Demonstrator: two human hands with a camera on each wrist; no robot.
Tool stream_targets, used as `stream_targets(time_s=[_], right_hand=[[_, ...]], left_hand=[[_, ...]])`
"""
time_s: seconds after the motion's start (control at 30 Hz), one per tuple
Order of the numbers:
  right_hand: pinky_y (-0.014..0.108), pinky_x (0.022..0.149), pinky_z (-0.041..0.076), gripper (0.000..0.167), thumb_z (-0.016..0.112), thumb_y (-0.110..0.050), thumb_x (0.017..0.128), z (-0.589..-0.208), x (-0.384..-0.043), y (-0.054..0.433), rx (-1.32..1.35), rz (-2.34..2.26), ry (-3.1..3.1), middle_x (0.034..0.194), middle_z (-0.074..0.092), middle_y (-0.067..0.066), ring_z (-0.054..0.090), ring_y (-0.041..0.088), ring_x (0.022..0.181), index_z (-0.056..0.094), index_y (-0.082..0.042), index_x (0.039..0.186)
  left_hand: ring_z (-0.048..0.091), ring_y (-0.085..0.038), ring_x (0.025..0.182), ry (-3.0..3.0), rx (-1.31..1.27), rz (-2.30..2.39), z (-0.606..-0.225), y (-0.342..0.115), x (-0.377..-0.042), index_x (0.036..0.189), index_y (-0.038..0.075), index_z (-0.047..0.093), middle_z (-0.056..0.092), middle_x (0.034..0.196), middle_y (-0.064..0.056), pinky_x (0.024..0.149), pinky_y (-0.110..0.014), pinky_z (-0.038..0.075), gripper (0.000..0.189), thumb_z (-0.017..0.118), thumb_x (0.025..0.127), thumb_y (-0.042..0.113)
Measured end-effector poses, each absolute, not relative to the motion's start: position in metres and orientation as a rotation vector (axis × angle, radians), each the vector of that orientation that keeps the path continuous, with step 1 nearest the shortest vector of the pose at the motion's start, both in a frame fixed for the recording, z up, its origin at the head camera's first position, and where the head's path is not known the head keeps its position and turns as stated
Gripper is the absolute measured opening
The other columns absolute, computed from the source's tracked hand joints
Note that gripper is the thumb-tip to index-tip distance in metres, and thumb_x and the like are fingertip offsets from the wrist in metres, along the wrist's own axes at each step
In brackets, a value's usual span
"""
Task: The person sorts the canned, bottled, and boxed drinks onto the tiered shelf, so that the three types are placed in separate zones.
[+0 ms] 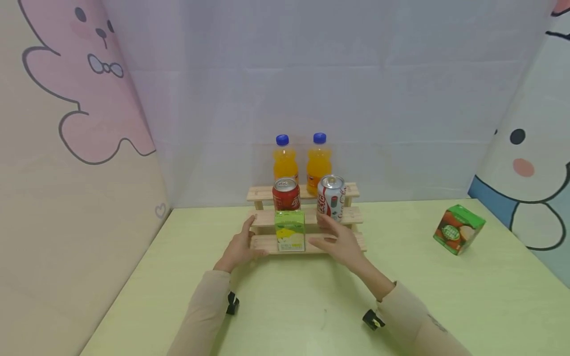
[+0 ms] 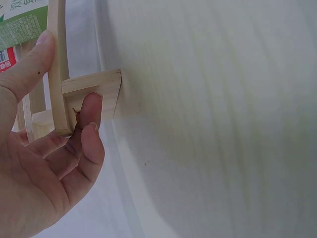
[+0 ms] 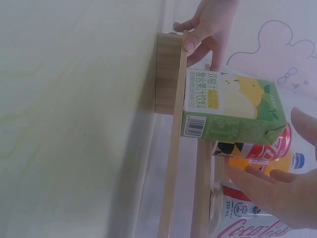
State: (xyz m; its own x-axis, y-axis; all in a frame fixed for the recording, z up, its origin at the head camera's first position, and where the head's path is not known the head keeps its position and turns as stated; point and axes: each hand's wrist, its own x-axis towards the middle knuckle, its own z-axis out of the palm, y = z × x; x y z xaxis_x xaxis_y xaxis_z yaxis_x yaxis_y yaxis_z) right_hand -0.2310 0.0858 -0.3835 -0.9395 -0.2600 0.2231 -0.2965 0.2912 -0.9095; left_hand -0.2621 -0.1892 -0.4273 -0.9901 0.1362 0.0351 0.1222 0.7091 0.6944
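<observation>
A three-step wooden display rack (image 1: 264,242) stands at the back of the table. My left hand (image 1: 240,249) grips its left end; in the left wrist view the thumb lies on the front slat (image 2: 58,59) and curled fingers reach round its end. A green juice box (image 1: 290,232) stands upright on the lowest step. Beside it, my right hand (image 1: 342,244) holds nothing, its fingers loosely spread between the box and a white Coca-Cola can (image 1: 331,198). That can and a red can (image 1: 286,197) occupy the middle step. Two orange-drink bottles (image 1: 285,160) with blue caps top the rack.
On the table's right side sits a green and brown drink box (image 1: 458,230), turned at an angle. A pale curtain (image 1: 213,163) hangs behind the rack. Cartoon-printed sheets (image 1: 89,118) flank the table left and right.
</observation>
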Motion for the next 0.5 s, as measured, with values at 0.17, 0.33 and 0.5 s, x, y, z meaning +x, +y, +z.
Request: stream_targets(time_s=[0.17,0.33,0.5], right_hand=[[0.045,0.091,0.042,0.064,0.069,-0.013,0.082,-0.383,-0.226,0.099,0.579,1.750,-2.495,0.127,0.048,0.025,0.048,0.038,0.114,0.037,0.005,0.135],[0.045,0.090,0.042,0.063,0.069,-0.014,0.082,-0.380,-0.220,0.113,0.579,1.681,-2.509,0.125,0.050,0.026,0.047,0.037,0.115,0.039,0.006,0.133],[0.044,0.090,0.043,0.064,0.068,-0.014,0.082,-0.379,-0.215,0.126,0.561,1.704,-2.517,0.126,0.048,0.027,0.048,0.039,0.114,0.037,0.004,0.135]], left_hand=[[0.052,-0.035,0.107,2.884,0.216,1.176,-0.428,-0.189,-0.262,0.146,0.016,0.012,0.052,0.121,-0.024,0.092,-0.050,0.038,0.103,0.080,0.070,0.021],[0.052,-0.036,0.107,2.885,0.223,1.170,-0.427,-0.189,-0.262,0.146,0.016,0.011,0.052,0.121,-0.024,0.091,-0.050,0.038,0.102,0.079,0.071,0.021],[0.052,-0.035,0.106,2.885,0.220,1.169,-0.428,-0.190,-0.262,0.146,0.016,0.011,0.052,0.121,-0.024,0.091,-0.050,0.038,0.102,0.079,0.071,0.021]])
